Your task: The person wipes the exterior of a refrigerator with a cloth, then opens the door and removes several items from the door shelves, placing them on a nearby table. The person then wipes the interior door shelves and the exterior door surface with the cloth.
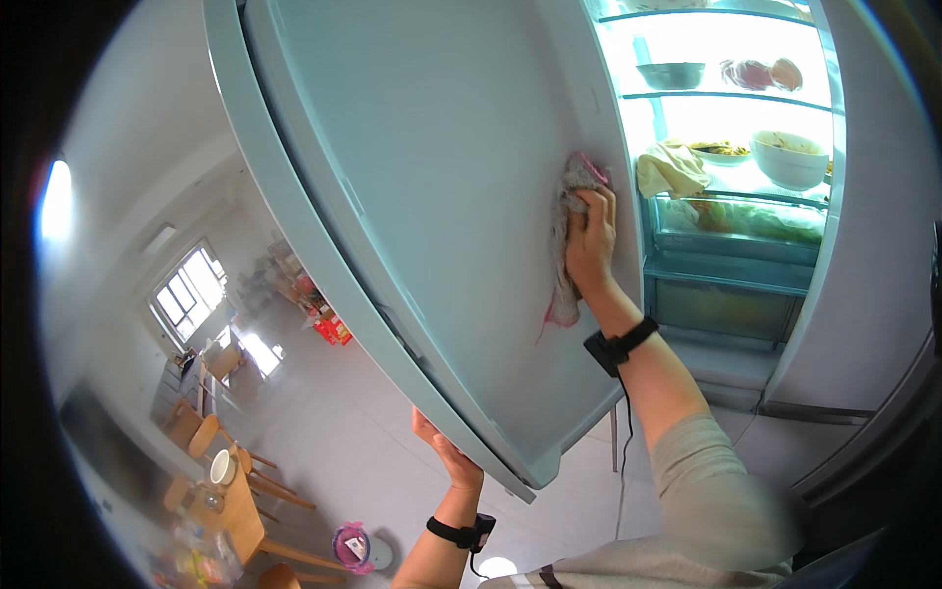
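Observation:
A refrigerator door [456,184] stands open before me, its inner panel without shelves. My right hand [592,239] presses a grey cloth with pink edging [563,294] against the inner panel, near the hinge side. At the door's lower outer edge is my left hand [452,456]; part of its fingers is hidden behind the door, so its hold cannot be told fully. Both wrists wear black bands with small devices and cables.
Lit fridge shelves hold a dish [671,75], wrapped food [762,74], a yellowish cloth [671,169], a plate of food [721,152] and a white bowl [789,160]. Below are drawers [725,305]. Lower left are a wooden table [239,515], chairs [208,434] and a bin [379,552].

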Motion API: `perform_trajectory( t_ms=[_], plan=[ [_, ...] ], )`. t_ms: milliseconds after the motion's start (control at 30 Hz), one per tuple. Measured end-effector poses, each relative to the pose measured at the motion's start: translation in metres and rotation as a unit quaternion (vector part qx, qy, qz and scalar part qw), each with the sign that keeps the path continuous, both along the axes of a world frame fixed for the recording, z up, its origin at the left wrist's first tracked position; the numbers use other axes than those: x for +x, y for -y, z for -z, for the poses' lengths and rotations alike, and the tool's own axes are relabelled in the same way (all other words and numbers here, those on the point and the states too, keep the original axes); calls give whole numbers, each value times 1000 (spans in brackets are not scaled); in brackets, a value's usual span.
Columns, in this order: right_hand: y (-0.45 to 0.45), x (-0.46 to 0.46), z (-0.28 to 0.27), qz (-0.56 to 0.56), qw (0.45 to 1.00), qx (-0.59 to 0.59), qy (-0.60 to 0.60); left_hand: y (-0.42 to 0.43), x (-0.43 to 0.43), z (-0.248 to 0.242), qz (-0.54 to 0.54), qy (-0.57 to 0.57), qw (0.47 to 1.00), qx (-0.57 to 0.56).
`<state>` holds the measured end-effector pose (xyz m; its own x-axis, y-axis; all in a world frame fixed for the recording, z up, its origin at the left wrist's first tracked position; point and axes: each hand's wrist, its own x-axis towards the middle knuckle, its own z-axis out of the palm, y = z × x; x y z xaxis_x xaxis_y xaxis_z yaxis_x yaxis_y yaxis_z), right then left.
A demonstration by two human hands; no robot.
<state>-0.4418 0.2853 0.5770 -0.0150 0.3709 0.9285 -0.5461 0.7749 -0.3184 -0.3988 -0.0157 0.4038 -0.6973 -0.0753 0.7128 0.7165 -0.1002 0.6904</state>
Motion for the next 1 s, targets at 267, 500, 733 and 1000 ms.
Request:
perform_trajectory(
  t_ms=[267, 500, 733, 1000],
  plan=[
    [-21, 38, 94, 247, 964, -60, 82, -4, 6, -8, -8, -15, 1000, 0],
    [-50, 23, 62, 208, 970, -63, 113, -5, 12, -10, 23, 4, 1000, 9],
    [-49, 25, -56, 226, 964, -54, 126, -11, 22, -11, 5, 2, 1000, 27],
    [-60, 17, -144, 263, 951, -68, 148, -8, 16, -7, 0, -18, 1000, 13]
  ],
)
